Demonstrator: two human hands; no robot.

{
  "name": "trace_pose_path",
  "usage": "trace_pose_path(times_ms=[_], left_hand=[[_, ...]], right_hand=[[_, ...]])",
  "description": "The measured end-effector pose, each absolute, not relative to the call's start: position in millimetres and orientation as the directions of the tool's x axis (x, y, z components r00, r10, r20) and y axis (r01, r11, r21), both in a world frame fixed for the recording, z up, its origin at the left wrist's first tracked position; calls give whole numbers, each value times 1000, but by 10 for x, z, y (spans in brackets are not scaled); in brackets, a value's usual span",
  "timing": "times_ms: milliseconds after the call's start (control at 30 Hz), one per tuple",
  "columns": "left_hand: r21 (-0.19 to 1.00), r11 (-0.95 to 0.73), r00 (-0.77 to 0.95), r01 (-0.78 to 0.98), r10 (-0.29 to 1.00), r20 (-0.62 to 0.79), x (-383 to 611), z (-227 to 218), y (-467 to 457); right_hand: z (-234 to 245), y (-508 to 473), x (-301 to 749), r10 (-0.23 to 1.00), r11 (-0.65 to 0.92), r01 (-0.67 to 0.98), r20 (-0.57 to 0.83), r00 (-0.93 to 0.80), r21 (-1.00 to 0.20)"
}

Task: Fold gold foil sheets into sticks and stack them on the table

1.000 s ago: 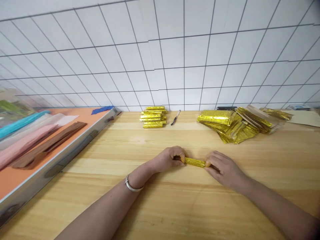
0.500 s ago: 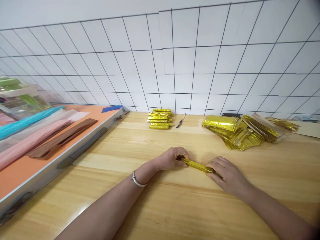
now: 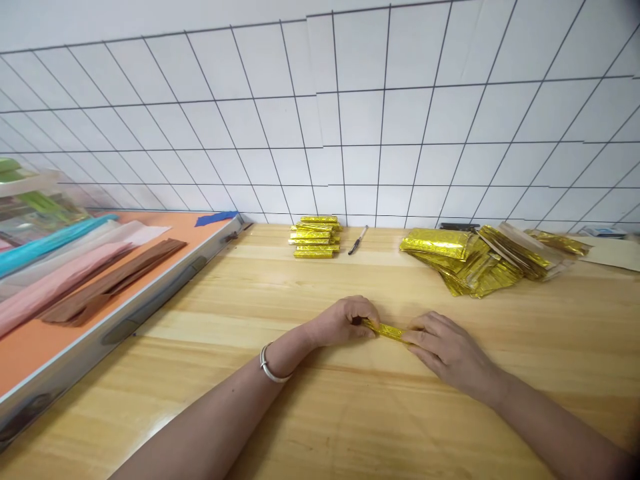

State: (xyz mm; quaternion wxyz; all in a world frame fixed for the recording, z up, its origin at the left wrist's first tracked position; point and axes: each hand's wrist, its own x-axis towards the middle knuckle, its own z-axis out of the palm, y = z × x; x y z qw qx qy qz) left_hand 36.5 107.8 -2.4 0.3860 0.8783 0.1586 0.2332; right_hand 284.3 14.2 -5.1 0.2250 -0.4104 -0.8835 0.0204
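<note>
A narrow folded strip of shiny gold foil paper (image 3: 390, 331) spans the gap between my two hands, low over the wooden table. My left hand (image 3: 354, 319), below a silver bangle, pinches its left end with curled fingers and thumb. On the other end, my right hand (image 3: 443, 347) is closed with fingertips and thumb, covering that end. Behind them lies a small pile of similar folded gold strips (image 3: 316, 238). A pen (image 3: 358, 241) rests just right of that pile.
Gold foil sheets and packets (image 3: 465, 257) lie heaped at the back right, near a dark object (image 3: 457, 227) and a beige card (image 3: 613, 252). On the left, an orange-topped board (image 3: 150, 230) carries brown crepe paper (image 3: 117, 283), pink and blue rolls. A gridded white wall (image 3: 350, 120) stands behind.
My right hand has slid left along the gold strip, so less of it shows between my hands. My left hand keeps its pinch. The whole view has shifted slightly.
</note>
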Motion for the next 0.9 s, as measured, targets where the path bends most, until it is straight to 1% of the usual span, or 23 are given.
trace_pose_path(times_ms=[133, 233, 300, 367, 433, 500, 567, 633, 700, 767, 900], left_hand=[[757, -644, 840, 113, 469, 274, 363, -14, 1079], [786, -603, 832, 136, 500, 240, 365, -15, 1066], [833, -530, 821, 157, 539, 188, 354, -8, 1060], [887, -427, 824, 177, 558, 104, 321, 14, 1068], [927, -328, 838, 180, 545, 30, 262, 50, 1100], [941, -281, 843, 190, 537, -10, 192, 87, 1153], [923, -303, 813, 239, 582, -20, 132, 109, 1211], [884, -361, 783, 298, 622, -10, 97, 112, 1254], [848, -423, 791, 320, 611, 7, 90, 100, 1271], [824, -471, 818, 313, 574, 17, 99, 87, 1265], [805, -475, 818, 356, 575, -23, 117, 98, 1225]], right_hand=[[-9, 126, 2824, 734, 662, 718, 384, -561, -216], [-2, 120, 2824, 730, 663, 713, 408, -548, -229], [-8, 118, 2832, 731, 660, 710, 430, -530, -247], [-14, 119, 2845, 737, 651, 710, 446, -507, -269], [-19, 127, 2859, 755, 631, 717, 447, -479, -297], [-26, 143, 2872, 781, 599, 732, 437, -445, -325], [-37, 166, 2882, 799, 575, 744, 427, -423, -340], [-51, 187, 2890, 802, 572, 747, 421, -423, -338], [-64, 200, 2896, 795, 586, 741, 411, -446, -329], [-73, 204, 2901, 784, 604, 729, 404, -472, -321], [-76, 199, 2903, 758, 642, 697, 406, -511, -320]])
